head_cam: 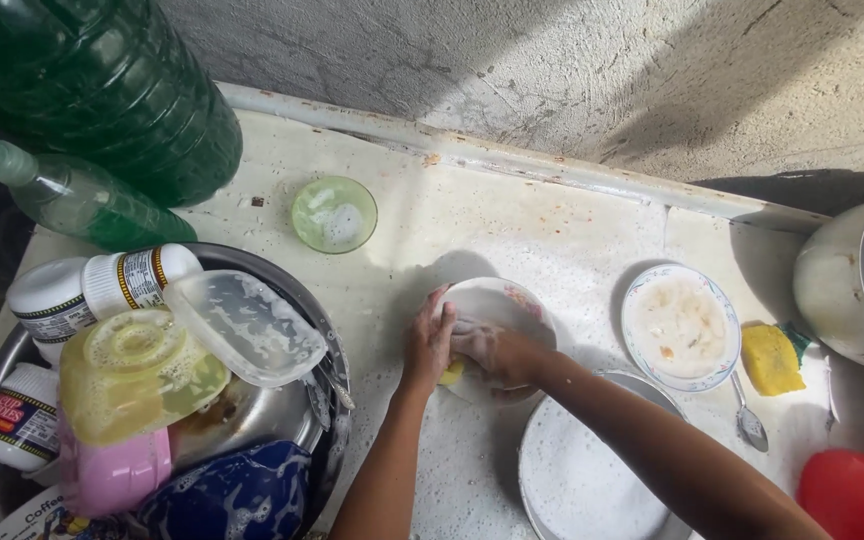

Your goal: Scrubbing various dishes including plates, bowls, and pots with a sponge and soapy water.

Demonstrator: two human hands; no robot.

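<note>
Together, left hand (pixel 429 343) grips a soapy white plate (pixel 500 310) while right hand (pixel 487 350) presses a yellow sponge (pixel 451 373) over the bench (pixel 512 215).

White plate (pixel 512 300) dead center, with a bit of yellow sponge (pixel 452 373) poking out under the hands. At 3 o'clock there's a white saucer (pixel 681 327) with a blue patterned rim, plus another yellow sponge (pixel 771 360). Pale green bowl (pixel 333 214) at 11, dark green bottle (pixel 102 85) at 10, red thing (pixel 857 495) at 4, pink and marbled-blue stuff (pixel 232 495) at 8.
</note>
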